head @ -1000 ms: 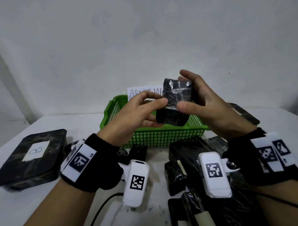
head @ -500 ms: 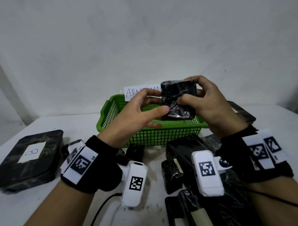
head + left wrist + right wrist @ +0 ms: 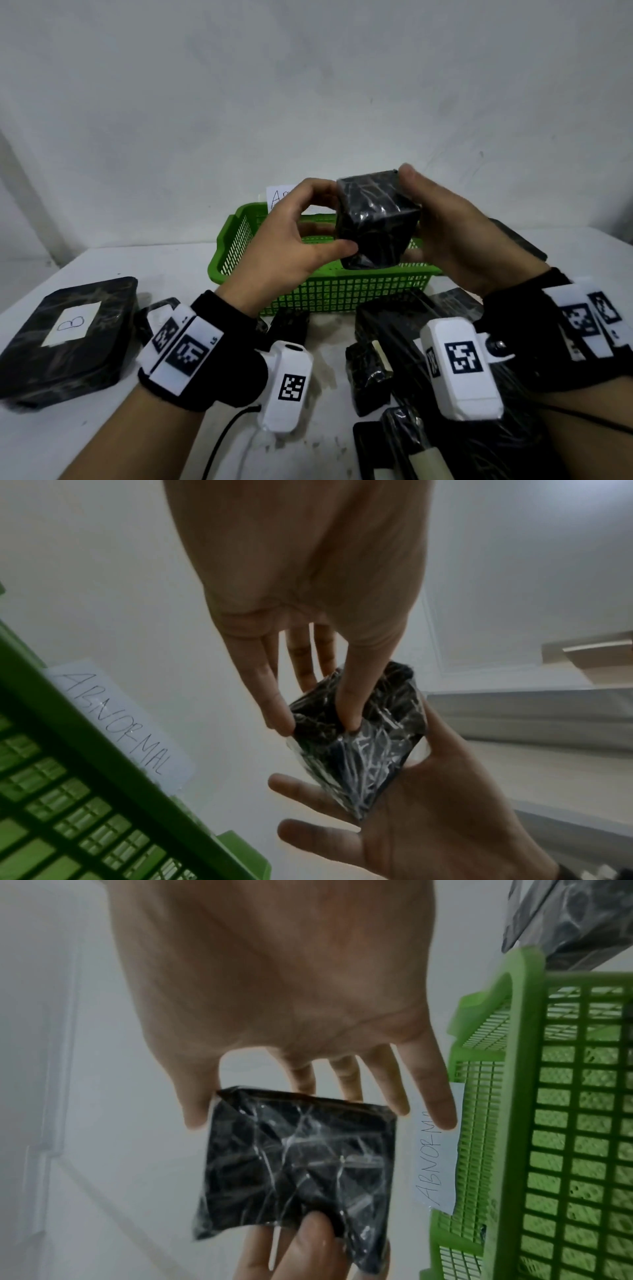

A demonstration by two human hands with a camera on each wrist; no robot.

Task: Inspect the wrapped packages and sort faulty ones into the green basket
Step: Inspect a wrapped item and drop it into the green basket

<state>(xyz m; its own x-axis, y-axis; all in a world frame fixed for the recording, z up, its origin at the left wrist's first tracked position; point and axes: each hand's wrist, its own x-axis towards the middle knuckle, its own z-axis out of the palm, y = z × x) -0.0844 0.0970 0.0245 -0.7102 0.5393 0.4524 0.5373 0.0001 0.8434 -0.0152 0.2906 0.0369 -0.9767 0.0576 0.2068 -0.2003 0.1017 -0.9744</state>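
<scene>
Both hands hold a small black package point(image 3: 375, 222) wrapped in crinkled clear film above the green basket point(image 3: 325, 291). It is tilted with one corner pointing down. My left hand point(image 3: 337, 217) pinches its left side between thumb and fingertips point(image 3: 281, 721). My right hand point(image 3: 412, 214) grips the right side, thumb on the top edge and fingers behind. The right wrist view shows a broad face of the package point(image 3: 298, 1158) with the film intact there. A paper label reading ABNORMAL point(image 3: 120, 723) sticks to the basket's far rim.
A large flat black package marked B point(image 3: 68, 335) lies at the left. Several wrapped black packages point(image 3: 370, 373) crowd the table in front of the basket and to the right. Another flat one point(image 3: 517, 236) lies behind the basket's right end. A white wall stands close behind.
The hands have turned the package from upright to tilted corner-down. My right thumb moved from the front face to the top edge, and the left fingers shifted to the left side.
</scene>
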